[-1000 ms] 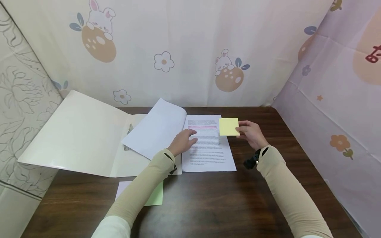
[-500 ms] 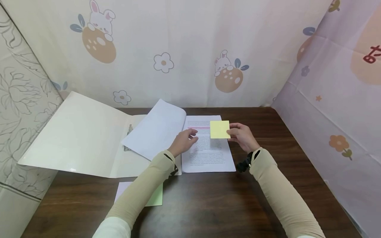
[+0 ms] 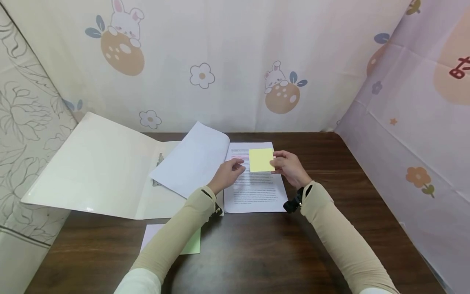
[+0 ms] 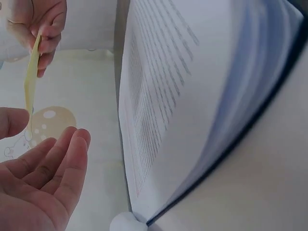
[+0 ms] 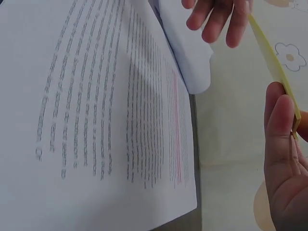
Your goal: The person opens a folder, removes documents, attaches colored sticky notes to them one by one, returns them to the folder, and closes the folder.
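Note:
In the head view my right hand [image 3: 292, 168] pinches a yellow sticky note pad [image 3: 261, 160] by its right edge, held above the printed page [image 3: 257, 198]. The right wrist view shows the pad [image 5: 270, 55] edge-on between thumb and fingers. My left hand [image 3: 225, 174] hovers just left of the pad, fingers loosely bent and parted from the thumb, holding nothing. In the left wrist view the pad's near corner is close to the left thumb [image 4: 13, 122]; whether they touch I cannot tell. A pink-red line [image 3: 240, 157] marks text near the page's top.
An open white binder [image 3: 95, 163] lies at the left, its metal clip [image 3: 160, 158] partly covered by turned-over sheets [image 3: 194, 159]. Lilac [image 3: 149, 234] and green [image 3: 192, 244] paper pieces lie under the left forearm on the dark wooden table [image 3: 249, 253]. A patterned curtain [image 3: 235, 61] hangs behind.
My right hand has carried the sticky note pad leftward, from the page's right edge to over the text near the left hand. The left hand has barely moved, its fingers slightly closer together.

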Motion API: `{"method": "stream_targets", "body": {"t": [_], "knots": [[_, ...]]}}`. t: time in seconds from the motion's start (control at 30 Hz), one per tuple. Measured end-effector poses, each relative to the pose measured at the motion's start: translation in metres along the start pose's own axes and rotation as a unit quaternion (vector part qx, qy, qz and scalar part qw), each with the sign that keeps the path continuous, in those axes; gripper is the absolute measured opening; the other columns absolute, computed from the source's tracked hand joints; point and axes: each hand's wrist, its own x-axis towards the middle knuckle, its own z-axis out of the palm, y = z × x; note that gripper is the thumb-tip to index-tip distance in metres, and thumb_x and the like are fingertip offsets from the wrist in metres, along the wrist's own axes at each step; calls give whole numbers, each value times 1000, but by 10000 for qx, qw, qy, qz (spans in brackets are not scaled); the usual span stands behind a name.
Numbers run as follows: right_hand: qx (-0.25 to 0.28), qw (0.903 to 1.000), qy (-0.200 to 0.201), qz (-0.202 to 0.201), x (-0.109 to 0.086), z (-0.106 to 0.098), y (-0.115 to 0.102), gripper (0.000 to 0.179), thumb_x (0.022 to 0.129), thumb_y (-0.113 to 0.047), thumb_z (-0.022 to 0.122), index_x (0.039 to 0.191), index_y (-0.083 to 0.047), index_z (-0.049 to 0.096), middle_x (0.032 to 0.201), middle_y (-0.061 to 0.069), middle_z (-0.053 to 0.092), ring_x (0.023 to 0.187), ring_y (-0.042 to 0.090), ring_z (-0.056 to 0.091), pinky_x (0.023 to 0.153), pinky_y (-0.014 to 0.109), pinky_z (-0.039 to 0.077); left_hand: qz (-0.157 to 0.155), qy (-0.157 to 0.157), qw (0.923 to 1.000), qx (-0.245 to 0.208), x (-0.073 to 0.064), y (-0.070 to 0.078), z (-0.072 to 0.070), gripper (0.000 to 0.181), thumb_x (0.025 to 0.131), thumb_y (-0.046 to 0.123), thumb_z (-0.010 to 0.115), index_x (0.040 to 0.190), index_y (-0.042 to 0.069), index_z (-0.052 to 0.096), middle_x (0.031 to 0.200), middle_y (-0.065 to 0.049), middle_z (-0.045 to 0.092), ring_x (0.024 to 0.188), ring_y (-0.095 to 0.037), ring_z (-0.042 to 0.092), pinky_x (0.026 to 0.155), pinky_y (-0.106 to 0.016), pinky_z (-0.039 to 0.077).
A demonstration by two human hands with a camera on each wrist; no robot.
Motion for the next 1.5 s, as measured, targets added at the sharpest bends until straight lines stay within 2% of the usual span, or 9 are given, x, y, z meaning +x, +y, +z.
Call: {"method": "stream_targets", "body": {"t": [0.2,0.43,0.6,0.8,0.97,1.1,1.2,1.33,1.5], "knots": [[87,10000,-10,29,1,12,0,43,96,-9,57,136,-1,43,108,9,61,84,15,64,79,29,58,-131,-31,9980,-610,-1,0,3,41,101,28,49,135,5,55,115,-13,69,103,-23,68,91,-36,54],[47,9999,-69,58,0,19,3,42,97,-9,56,136,-1,44,118,17,61,85,17,65,84,35,57,-458,-7,9887,-1427,-3,4,4,42,105,25,40,135,1,54,109,-17,68,97,-24,67,86,-32,56],[42,9999,-100,29,-1,25,5,40,96,-8,55,134,0,45,119,19,63,82,16,66,87,39,57,-634,93,9832,-1707,-1,3,6,40,102,23,44,134,1,55,106,-16,68,89,-21,66,83,-31,56],[-27,10000,-52,39,0,30,8,39,95,-8,57,132,-1,47,116,17,64,82,16,65,77,30,58,-854,169,9771,-1942,-1,3,7,42,97,22,51,134,1,55,110,-15,69,90,-21,67,82,-31,57],[-226,9995,120,-198,1,35,10,43,92,-7,62,132,-2,47,108,17,66,79,14,65,73,28,59,-951,243,9728,-2097,-1,5,7,43,97,23,54,134,2,54,113,-13,69,97,-21,67,86,-32,56],[-413,9974,314,-496,1,40,10,50,87,-1,66,134,-3,48,100,14,62,71,13,63,67,30,59,-1026,280,9692,-2221,0,5,7,41,97,22,55,133,2,55,111,-13,69,95,-20,67,85,-32,56],[-701,9946,335,-690,0,42,11,53,86,2,67,136,-4,51,106,18,59,71,14,61,66,33,60,-1114,263,9671,-2272,1,4,8,41,96,21,55,133,2,55,110,-13,70,92,-17,67,84,-30,56],[-1251,9887,216,-792,-2,45,10,56,86,-2,67,139,-10,52,125,22,53,76,18,59,72,38,60,-1209,240,9648,-2325,0,4,8,39,96,18,55,133,3,55,113,-12,69,91,-14,64,81,-27,55],[-1928,9771,85,-901,-4,50,11,60,85,-9,73,141,-16,52,142,17,42,80,22,60,72,40,59,-1324,163,9587,-2510,-2,5,7,40,96,15,54,134,2,55,120,-12,67,91,-13,62,80,-25,54]]}}
